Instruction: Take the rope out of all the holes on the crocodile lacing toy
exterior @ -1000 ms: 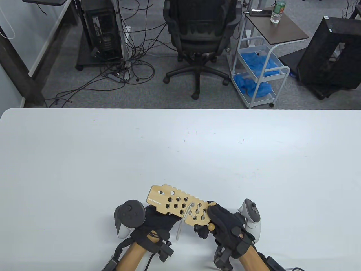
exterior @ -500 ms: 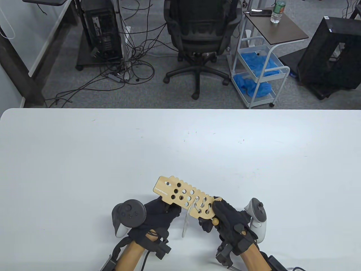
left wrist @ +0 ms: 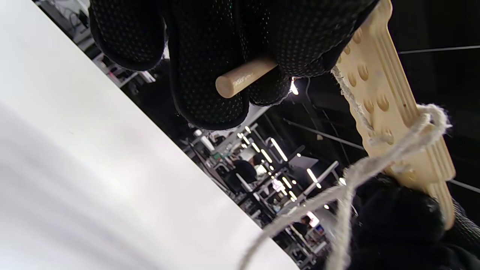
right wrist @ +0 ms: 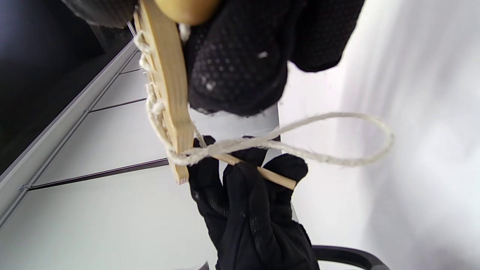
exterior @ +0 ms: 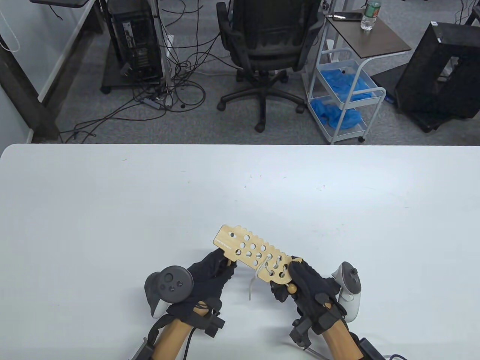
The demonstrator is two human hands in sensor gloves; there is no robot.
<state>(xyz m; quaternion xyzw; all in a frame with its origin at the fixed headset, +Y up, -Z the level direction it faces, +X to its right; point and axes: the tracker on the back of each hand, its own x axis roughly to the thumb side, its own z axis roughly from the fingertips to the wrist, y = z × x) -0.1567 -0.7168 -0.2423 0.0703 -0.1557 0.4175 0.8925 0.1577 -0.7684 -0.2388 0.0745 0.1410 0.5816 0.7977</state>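
1. Up close, left hand (exterior: pixel 210 279): fingers curled round a thin wooden pin (left wrist: pixel 243 77) at the rope's free end, pinched tight just under the toy's head end. Probably gripped this way to steer the pin back through a hole.
2. Right hand (exterior: pixel 305 287): clamped on the tail end of the toy (exterior: pixel 255 255), thumb on top and fingers underneath, a round wooden bead (exterior: pixel 291 288) showing at the fingers. Likely serving as the anchor while the other hand works.
3. Toy: lifted off the table (exterior: pixel 112 210), spanning both hands and slanting from far-left down to near-right, face up so the holes stay readable.
4. Rope (exterior: pixel 252 285): laced only through the holes nearest the right hand; head-end holes bare. Loose loop hanging below the toy between the hands, giving slack for pulling.
5. Judged partway done, with several laced holes left to clear.
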